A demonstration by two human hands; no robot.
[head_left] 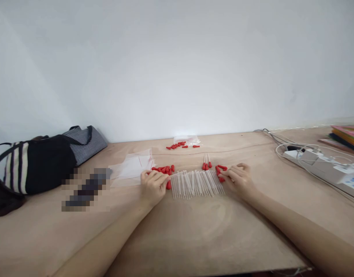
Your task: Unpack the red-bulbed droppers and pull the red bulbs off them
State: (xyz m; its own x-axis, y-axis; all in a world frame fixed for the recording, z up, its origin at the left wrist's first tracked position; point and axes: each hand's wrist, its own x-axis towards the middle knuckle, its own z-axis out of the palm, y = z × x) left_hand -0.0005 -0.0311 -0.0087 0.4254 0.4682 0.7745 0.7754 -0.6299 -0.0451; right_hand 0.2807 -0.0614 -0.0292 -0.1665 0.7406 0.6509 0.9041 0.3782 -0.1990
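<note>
A row of clear plastic dropper tubes [196, 183] lies side by side on the wooden table [194, 231]. My left hand [152, 186] rests at the row's left end with fingers curled, next to a small heap of red rubber bulbs [164, 169]. My right hand [238, 177] sits at the row's right end, fingers bent and pinched by a few red bulbs [221, 167]. Two or three assembled droppers [206, 161] with red tops lie just behind the row. What each hand grips is too small to name.
More red bulbs [181, 145] and a clear bag [188, 139] lie near the wall. Clear plastic bags [132, 166] sit left of my hand. Striped bags [44, 157] stand at far left. A power strip with cables [321, 161] and coloured books [346, 136] are at right.
</note>
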